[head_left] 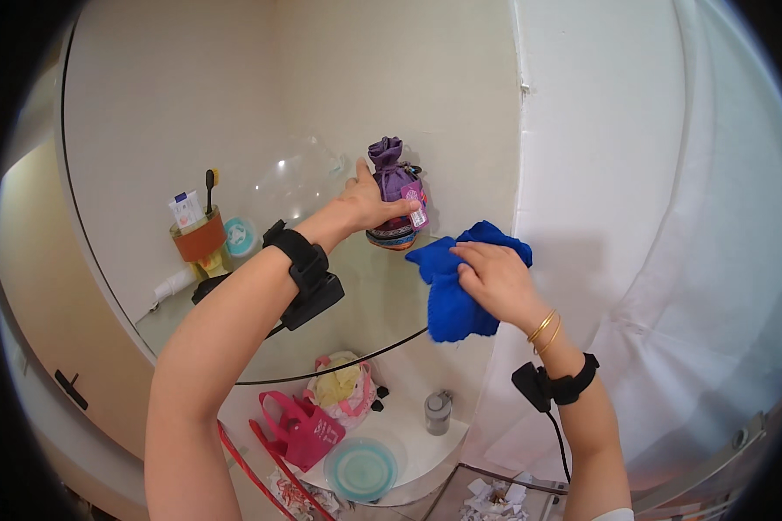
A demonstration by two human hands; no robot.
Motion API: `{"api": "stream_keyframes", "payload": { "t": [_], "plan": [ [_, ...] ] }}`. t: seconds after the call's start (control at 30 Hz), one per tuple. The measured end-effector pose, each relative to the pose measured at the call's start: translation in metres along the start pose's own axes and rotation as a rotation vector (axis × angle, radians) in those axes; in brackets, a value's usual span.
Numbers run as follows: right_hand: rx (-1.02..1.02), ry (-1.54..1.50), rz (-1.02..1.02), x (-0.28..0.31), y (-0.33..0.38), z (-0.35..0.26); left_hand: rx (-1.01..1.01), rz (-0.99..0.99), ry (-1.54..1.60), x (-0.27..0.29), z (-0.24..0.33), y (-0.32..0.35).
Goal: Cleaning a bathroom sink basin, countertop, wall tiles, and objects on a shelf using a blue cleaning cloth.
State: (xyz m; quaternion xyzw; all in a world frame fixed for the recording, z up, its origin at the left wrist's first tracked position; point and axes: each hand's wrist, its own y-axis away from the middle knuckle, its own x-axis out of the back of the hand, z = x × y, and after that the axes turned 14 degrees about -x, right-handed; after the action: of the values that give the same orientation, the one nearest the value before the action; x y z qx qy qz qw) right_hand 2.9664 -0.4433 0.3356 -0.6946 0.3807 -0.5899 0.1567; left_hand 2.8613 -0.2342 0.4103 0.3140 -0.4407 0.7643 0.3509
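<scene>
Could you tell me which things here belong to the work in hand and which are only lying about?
In hand:
- left hand gripping the purple drawstring pouch
- right hand pressing the blue cloth at the glass shelf edge

Lying about:
- toothbrush cup
- pink bag
- teal lid
- small grey canister

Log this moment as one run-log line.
left hand: grips purple pouch | right hand: presses blue cloth on glass shelf | nearby: toothbrush cup
</scene>
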Motion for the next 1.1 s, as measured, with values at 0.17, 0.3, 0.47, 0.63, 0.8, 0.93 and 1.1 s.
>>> {"api": "stream_keyframes", "payload": {
  "t": [0.17, 0.3, 0.47, 0.63, 0.8, 0.93, 1.1],
  "plan": [
    [-0.025, -0.043, 0.022, -0.006, 0.001, -0.003, 0.064, -0.033, 0.001, 0.013, 0.005, 0.014],
    [-0.049, -0.101, 0.134, -0.013, 0.006, -0.005, 0.022, 0.03, -0.086, 0.02, 0.013, 0.027],
    [-0.016, -0.211, 0.31, -0.022, 0.031, -0.034, -0.325, 0.037, -0.164, 0.014, 0.039, 0.078],
    [0.072, -0.294, 0.367, -0.029, 0.061, -0.072, -0.688, -0.195, -0.42, -0.002, 0.084, 0.168],
    [0.18, -0.347, 0.339, -0.036, 0.052, -0.048, -0.579, -0.254, -0.275, -0.01, 0.092, 0.184],
    [0.127, -0.342, 0.404, -0.032, 0.039, -0.017, -0.579, -0.292, -0.412, -0.016, 0.101, 0.192],
    [-0.027, -0.362, 0.419, -0.04, 0.043, -0.013, -0.599, -0.17, -0.492, -0.03, 0.105, 0.187]
  ]
}}
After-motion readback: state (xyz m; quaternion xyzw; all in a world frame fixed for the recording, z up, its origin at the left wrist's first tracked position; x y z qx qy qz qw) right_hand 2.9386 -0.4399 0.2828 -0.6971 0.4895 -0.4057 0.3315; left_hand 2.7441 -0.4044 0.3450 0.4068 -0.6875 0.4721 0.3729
